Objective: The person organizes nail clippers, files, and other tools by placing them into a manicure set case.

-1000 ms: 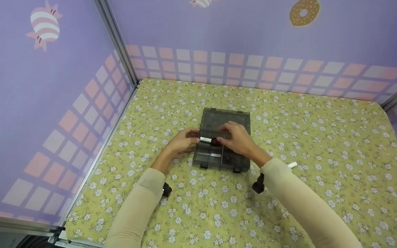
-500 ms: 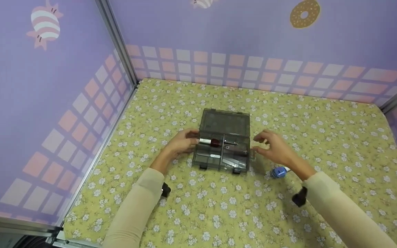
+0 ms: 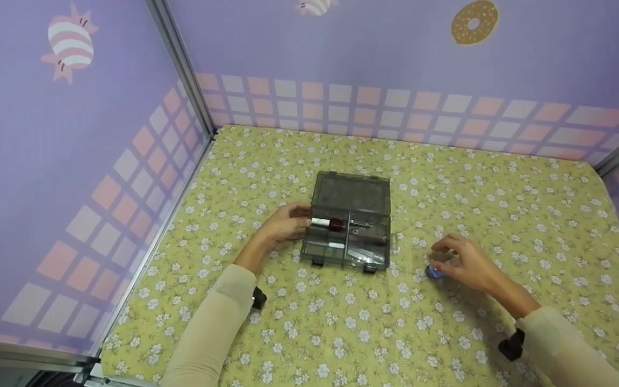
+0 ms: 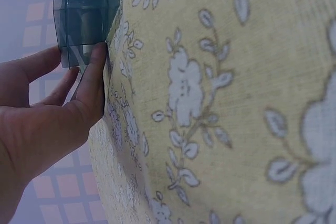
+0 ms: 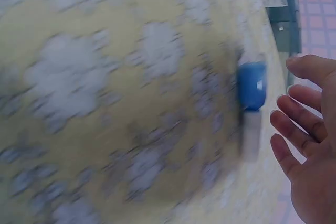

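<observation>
A smoky see-through compartment box (image 3: pixel 345 252) stands on the floral cloth, its lid (image 3: pixel 351 192) swung back. My left hand (image 3: pixel 282 223) holds its left end; in the left wrist view, fingertips grip the box end (image 4: pixel 84 24) at its upper edge and beside the cloth. A dark red nail polish bottle (image 3: pixel 336 224) with a white cap lies in the back left compartment. To the right, a blue nail polish bottle (image 5: pixel 252 85) lies on its side, its pale cap blurred. My right hand (image 3: pixel 468 263) hovers right over it, fingers loosely bent and apart from it.
Right of the box's divider lie a slim metal tool (image 3: pixel 360 223) and other small items; a whitish piece (image 3: pixel 335 245) lies in the front left compartment. Purple panels (image 3: pixel 395 48) rise at the back and left, with a metal post (image 3: pixel 180 59) in the corner.
My right hand has left the box's compartments and moved right and toward me, over the blue bottle. The red bottle now shows uncovered. My left hand keeps its place on the box.
</observation>
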Available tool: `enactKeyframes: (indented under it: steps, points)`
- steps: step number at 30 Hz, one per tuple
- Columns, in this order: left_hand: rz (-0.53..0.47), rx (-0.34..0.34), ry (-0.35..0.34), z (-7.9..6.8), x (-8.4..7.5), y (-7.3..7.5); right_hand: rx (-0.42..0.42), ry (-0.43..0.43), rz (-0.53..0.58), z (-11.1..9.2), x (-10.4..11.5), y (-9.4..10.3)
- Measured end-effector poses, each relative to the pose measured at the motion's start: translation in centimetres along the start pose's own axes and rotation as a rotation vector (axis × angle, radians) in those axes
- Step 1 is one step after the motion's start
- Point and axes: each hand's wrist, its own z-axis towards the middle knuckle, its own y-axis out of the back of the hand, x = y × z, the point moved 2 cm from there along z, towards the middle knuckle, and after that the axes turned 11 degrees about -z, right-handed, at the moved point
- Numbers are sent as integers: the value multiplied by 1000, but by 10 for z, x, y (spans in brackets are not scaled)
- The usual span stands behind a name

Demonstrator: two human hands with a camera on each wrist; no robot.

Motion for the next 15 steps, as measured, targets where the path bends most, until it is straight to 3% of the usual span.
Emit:
enactKeyframes:
  steps: [7,15]
  points:
    - [18,22,12,0,-1,2,39,-4,-56,-21,-5,-3]
    - [-9,27,28,0,0,2,21,-15,-92,-25,-6,-11]
